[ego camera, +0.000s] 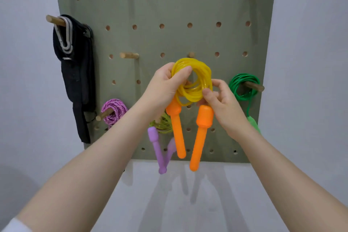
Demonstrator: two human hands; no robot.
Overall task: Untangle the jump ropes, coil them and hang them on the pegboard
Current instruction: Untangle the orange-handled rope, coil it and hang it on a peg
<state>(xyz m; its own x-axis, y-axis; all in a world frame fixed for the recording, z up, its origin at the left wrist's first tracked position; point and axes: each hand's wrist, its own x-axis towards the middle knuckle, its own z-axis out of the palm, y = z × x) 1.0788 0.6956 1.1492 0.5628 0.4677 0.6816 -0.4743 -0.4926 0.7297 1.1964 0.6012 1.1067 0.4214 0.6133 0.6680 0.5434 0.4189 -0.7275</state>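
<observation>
Two bare hands hold a yellow rope coil (192,79) up in front of a green pegboard (169,15). The left hand (165,84) wraps its grip round the left side of the coil, thumb across the strands. The right hand (220,100) pinches the lower right edge of the coil with thumb and fingers. Two orange handles (178,130) hang down from the coil, side by side and apart.

A bare wooden peg (191,54) sticks out of the board just above the coil.

The pegs hold other things. A green rope coil (243,84) hangs on a peg at the right. A pink rope coil (114,110) sits on a peg at the lower left. A pale green coil with purple handles (156,145) hangs low in the middle, partly hidden behind the left wrist. A black strap with a metal clip (75,66) hangs from the top left peg
</observation>
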